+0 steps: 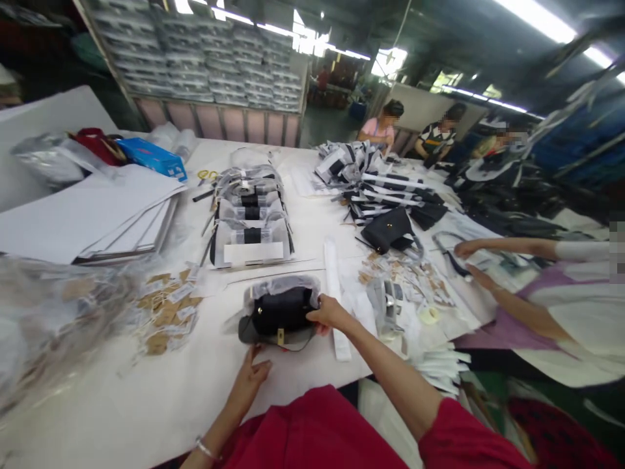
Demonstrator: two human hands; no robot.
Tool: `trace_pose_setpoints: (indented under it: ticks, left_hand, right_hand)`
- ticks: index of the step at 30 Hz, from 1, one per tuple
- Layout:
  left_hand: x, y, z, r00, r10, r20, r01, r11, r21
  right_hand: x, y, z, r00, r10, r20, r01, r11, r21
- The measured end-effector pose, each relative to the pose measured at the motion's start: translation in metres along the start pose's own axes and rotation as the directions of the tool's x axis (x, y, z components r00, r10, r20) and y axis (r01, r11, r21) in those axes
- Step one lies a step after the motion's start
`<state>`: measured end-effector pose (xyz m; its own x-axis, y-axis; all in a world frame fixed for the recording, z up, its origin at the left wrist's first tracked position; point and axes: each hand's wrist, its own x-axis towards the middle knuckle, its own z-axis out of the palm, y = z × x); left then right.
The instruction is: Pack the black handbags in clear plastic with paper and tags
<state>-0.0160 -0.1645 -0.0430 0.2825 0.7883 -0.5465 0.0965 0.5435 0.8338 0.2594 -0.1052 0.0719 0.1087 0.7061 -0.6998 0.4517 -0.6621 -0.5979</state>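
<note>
A small black handbag (pixel 283 311) with gold-coloured hardware lies on the white table in front of me, its flap spread towards me. Grey-white wrapping covers its far edge. My right hand (pixel 328 315) is closed on the bag's right end, thumb on top. Just below the bag's near left edge is my left hand (pixel 252 374), palm partly turned up and fingers apart. Its fingertips reach the near edge of the bag; whether they press on it I cannot tell. A long white paper strip (pixel 336 296) runs under my right hand.
Wrapped bags (pixel 251 215) stand in a row beyond. Brown tags (pixel 170 306) and clear plastic bags (pixel 63 326) lie left, near white sheets (pixel 88 215). On the right are a tape dispenser (pixel 388 301), another black bag (pixel 388 229) and a co-worker's arms (pixel 517 247).
</note>
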Motion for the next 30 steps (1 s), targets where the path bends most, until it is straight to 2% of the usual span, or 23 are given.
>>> trace_pose_setpoints:
  ticks: [2, 4, 5, 7, 9, 10, 12, 14, 18, 22, 26, 28, 30]
  left_hand:
    - [0.003, 0.020, -0.019, 0.995, 0.034, -0.094, -0.037, 0.999, -0.029]
    - [0.010, 0.038, -0.032, 0.991, 0.042, -0.129, -0.048, 0.998, -0.043]
    - [0.014, 0.044, -0.037, 0.990, 0.046, -0.134, -0.053, 0.997, -0.048]
    - [0.022, 0.050, -0.040, 0.989, 0.063, -0.131, -0.071, 0.996, -0.052]
    - [0.026, 0.050, -0.037, 0.985, 0.093, -0.143, -0.100, 0.994, -0.041]
    - [0.028, 0.050, -0.035, 0.982, 0.110, -0.151, -0.115, 0.993, -0.031]
    - [0.028, 0.051, -0.029, 0.977, 0.152, -0.153, -0.154, 0.988, -0.003]
    - [0.029, 0.057, -0.024, 0.969, 0.211, -0.132, -0.208, 0.977, 0.035]
    - [0.038, 0.076, -0.025, 0.964, 0.262, -0.053, -0.257, 0.963, 0.087]
    - [0.051, 0.087, -0.036, 0.980, 0.197, 0.007, -0.197, 0.976, 0.097]
    - [0.047, 0.079, -0.048, 0.989, 0.146, -0.038, -0.143, 0.987, 0.070]
    - [0.036, 0.067, -0.054, 0.992, 0.114, -0.060, -0.112, 0.993, 0.032]
    - [0.020, 0.052, -0.061, 0.992, 0.077, -0.104, -0.078, 0.997, -0.003]
  right_hand:
    - [-0.016, 0.013, 0.016, 0.987, -0.063, 0.147, 0.034, 0.981, 0.190]
    - [-0.030, 0.025, 0.034, 0.969, -0.146, 0.201, 0.099, 0.969, 0.227]
    - [-0.035, 0.029, 0.042, 0.973, -0.172, 0.156, 0.147, 0.976, 0.159]
    - [-0.042, 0.036, 0.056, 0.969, -0.239, -0.059, 0.234, 0.968, -0.090]
    - [-0.045, 0.040, 0.066, 0.903, -0.331, -0.273, 0.245, 0.920, -0.305]
    - [-0.046, 0.042, 0.071, 0.882, -0.340, -0.325, 0.228, 0.913, -0.338]
    - [-0.046, 0.044, 0.082, 0.903, -0.285, -0.321, 0.209, 0.945, -0.253]
    - [-0.047, 0.047, 0.096, 0.948, -0.211, -0.239, 0.203, 0.977, -0.059]
    - [-0.050, 0.051, 0.134, 0.979, -0.185, -0.086, 0.201, 0.942, 0.270]
    - [-0.054, 0.053, 0.161, 0.979, -0.194, -0.065, 0.205, 0.923, 0.326]
    - [-0.059, 0.064, 0.157, 0.972, -0.230, -0.037, 0.230, 0.927, 0.297]
    - [-0.063, 0.078, 0.143, 0.980, -0.197, 0.008, 0.182, 0.924, 0.337]
    - [-0.067, 0.097, 0.120, 0.995, -0.093, -0.041, 0.101, 0.919, 0.382]
